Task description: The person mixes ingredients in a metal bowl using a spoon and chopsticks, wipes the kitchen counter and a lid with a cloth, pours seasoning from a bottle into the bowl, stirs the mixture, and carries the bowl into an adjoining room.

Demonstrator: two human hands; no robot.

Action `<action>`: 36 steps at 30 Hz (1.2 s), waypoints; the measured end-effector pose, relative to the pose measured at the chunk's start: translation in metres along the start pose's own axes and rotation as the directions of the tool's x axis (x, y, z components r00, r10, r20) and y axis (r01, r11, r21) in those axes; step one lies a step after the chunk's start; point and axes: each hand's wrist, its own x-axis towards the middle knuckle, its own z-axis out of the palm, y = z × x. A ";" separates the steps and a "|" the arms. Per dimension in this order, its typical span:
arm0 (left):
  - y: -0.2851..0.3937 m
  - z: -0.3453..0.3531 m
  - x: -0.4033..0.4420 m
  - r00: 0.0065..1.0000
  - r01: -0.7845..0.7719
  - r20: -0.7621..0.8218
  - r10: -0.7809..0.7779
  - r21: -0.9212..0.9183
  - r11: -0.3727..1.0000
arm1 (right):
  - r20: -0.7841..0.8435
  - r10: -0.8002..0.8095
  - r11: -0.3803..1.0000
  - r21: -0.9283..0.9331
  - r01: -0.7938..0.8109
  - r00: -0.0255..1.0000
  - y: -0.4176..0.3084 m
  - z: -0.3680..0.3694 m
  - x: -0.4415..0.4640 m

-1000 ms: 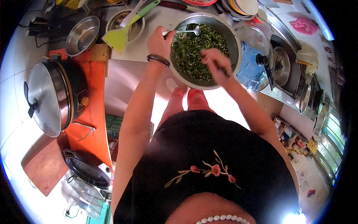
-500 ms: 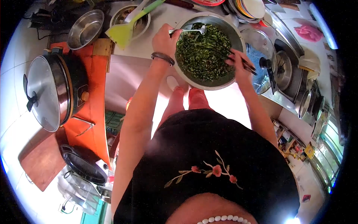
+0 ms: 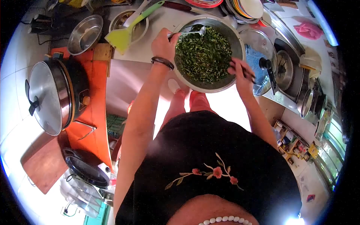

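A large metal bowl [image 3: 227,83] holds chopped greens [image 3: 204,56] near the front edge of the counter. My left hand [image 3: 164,45] is at the bowl's left rim, closed on the handle of a metal spoon [image 3: 193,32] whose head lies over the greens. At the right rim, my right hand [image 3: 242,75] is closed round dark chopsticks [image 3: 249,75], which are blurred; their tips cannot be made out against the greens.
A green spatula [image 3: 122,39] rests over a smaller bowl [image 3: 139,32] at the left, beside an empty metal bowl [image 3: 85,35]. A lidded cooker [image 3: 48,98] stands on the orange surface [image 3: 98,78]. Right of the large bowl are a glass lid [image 3: 258,37] and a blue cloth [image 3: 254,62].
My right hand has moved from over the greens to the bowl's right rim, chopsticks still in it. The greens have shifted in the bowl. My left hand stays at the left rim with the spoon.
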 end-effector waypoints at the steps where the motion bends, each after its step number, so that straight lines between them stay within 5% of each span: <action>1: -0.001 -0.001 0.000 1.000 -0.005 -0.008 0.005 0.006 1.000 | -0.010 0.044 0.999 -0.009 -0.044 0.999 0.008 -0.008 -0.016; 4: 0.002 0.000 -0.001 1.000 -0.031 -0.005 0.031 0.007 1.000 | 0.196 -0.104 0.970 0.236 0.057 0.975 0.007 0.026 -0.052; 6: 0.002 -0.002 0.000 0.999 -0.045 -0.004 0.045 0.008 0.999 | 0.453 -0.359 0.920 0.024 0.391 0.816 -0.036 0.048 -0.036; 8: 0.004 -0.002 -0.001 1.000 -0.010 0.010 0.010 0.029 1.000 | 0.383 -0.594 0.795 0.148 0.588 0.707 0.000 0.061 0.012; 10: 0.009 -0.004 -0.002 1.000 0.013 0.013 -0.013 0.030 0.999 | 0.138 -0.154 0.985 0.095 0.142 0.978 -0.016 0.043 0.025; 13: 0.005 -0.002 -0.002 0.999 -0.026 -0.022 0.028 0.052 0.998 | -0.021 0.171 0.985 0.027 -0.170 0.985 -0.010 -0.003 0.002; 18: 0.010 -0.005 -0.003 0.999 0.027 0.024 -0.027 0.016 1.000 | 0.381 -0.165 0.983 0.142 0.119 0.910 -0.020 0.043 -0.043; 19: 0.015 -0.009 -0.004 0.999 0.033 0.028 -0.035 0.070 0.997 | 0.390 -0.428 0.897 0.072 0.436 0.815 -0.014 0.047 -0.023; 22: 0.014 -0.010 -0.007 0.998 -0.069 0.005 0.069 0.134 0.988 | 0.095 -0.009 0.977 0.215 -0.012 0.995 -0.014 0.033 0.014; 25: 0.017 -0.012 -0.008 0.943 -0.295 -0.146 0.300 0.054 0.954 | 0.000 0.011 0.992 0.125 -0.011 1.000 -0.013 -0.018 0.014; 30: 0.040 -0.054 -0.028 0.933 -0.343 -0.085 0.349 0.079 0.936 | -0.058 -0.100 0.991 0.078 0.105 0.993 -0.041 -0.040 0.044; 34: 0.051 -0.076 -0.064 0.964 -0.265 -0.008 0.266 0.083 0.961 | 0.137 -0.333 0.934 0.181 0.307 0.933 -0.033 -0.018 0.101; 36: 0.053 -0.080 -0.081 0.979 -0.201 0.028 0.200 0.064 0.977 | 0.295 -0.241 0.968 0.143 0.206 0.925 -0.026 0.005 0.115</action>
